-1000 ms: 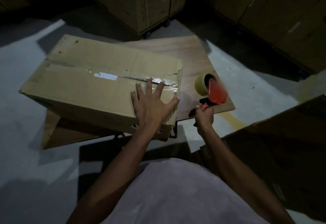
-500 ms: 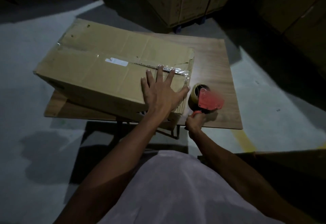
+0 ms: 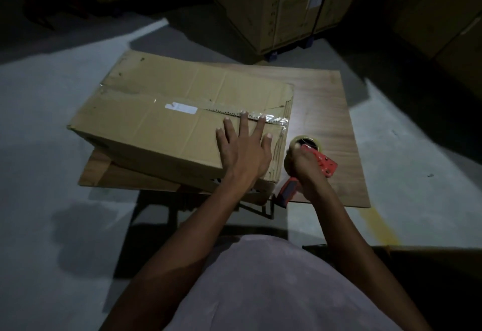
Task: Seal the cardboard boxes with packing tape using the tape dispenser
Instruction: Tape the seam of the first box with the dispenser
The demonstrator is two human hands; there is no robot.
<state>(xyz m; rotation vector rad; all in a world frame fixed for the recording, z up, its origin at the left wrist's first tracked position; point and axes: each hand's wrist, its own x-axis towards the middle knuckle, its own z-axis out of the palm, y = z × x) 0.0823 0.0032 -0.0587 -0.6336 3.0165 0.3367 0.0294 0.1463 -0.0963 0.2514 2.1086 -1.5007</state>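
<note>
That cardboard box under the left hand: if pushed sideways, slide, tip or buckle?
The cardboard box overhangs the wooden board toward the person, so it might tip. Its near-right corner looks crushed, probably soft there. The left hand presses flat on top, likely steadying it.

Seemingly pale pink shirt (image 3: 273, 286); bare forearms

Low table with a brown wood-grain rectangular board top (image 3: 323, 101), dark metal legs (image 3: 260, 210) showing under its near edge, stands on a pale grey concrete floor (image 3: 52, 174). On the board: a large tan cardboard box (image 3: 161, 124), lying flat, its left end overhanging the board's left edge; just right of it a red tape dispenser with a yellowish tape roll (image 3: 313, 153). Floor carries a yellow painted line (image 3: 378, 226) and stacked brown cartons (image 3: 281, 4) behind.
</note>
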